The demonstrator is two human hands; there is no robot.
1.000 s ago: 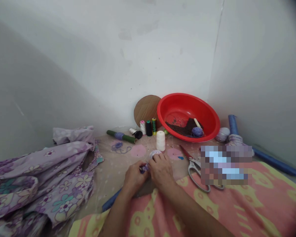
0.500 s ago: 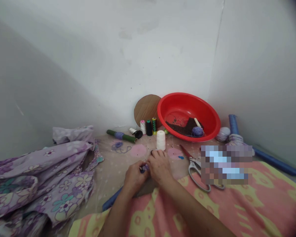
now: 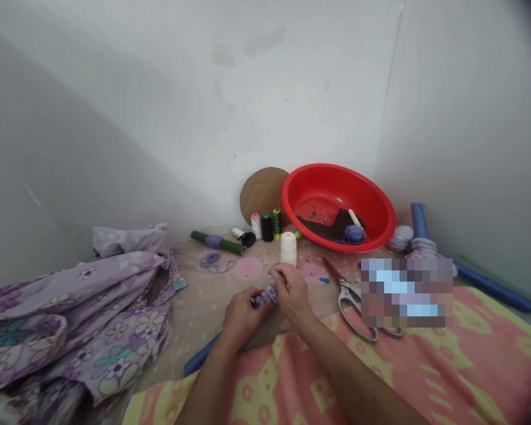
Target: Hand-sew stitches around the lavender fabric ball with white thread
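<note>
A small, bunched piece of purple-and-white patterned cloth (image 3: 266, 295) shows between my hands, with a dark blue part at its left end. My left hand (image 3: 243, 313) is closed round its left end. My right hand (image 3: 292, 292) lies over its right end, with thumb and fingers pinched together. Whatever is in that pinch is too small to make out. Just beyond the right hand stands a white cone of thread (image 3: 288, 249). Scissors (image 3: 354, 316) with grey handles lie to the right of it.
A red basin (image 3: 338, 177) leans at the back, with purple yarn (image 3: 354, 234) inside. Several thread spools (image 3: 266, 227) and a green rod (image 3: 219, 242) stand or lie along the wall. Floral cloth (image 3: 115, 330) fills the left, a pink-and-yellow blanket (image 3: 425, 378) the front right.
My right hand has drawn slightly up and to the right, away from the left hand, and its fingers now pinch. More of the patterned cloth shows. The left hand has barely moved.
</note>
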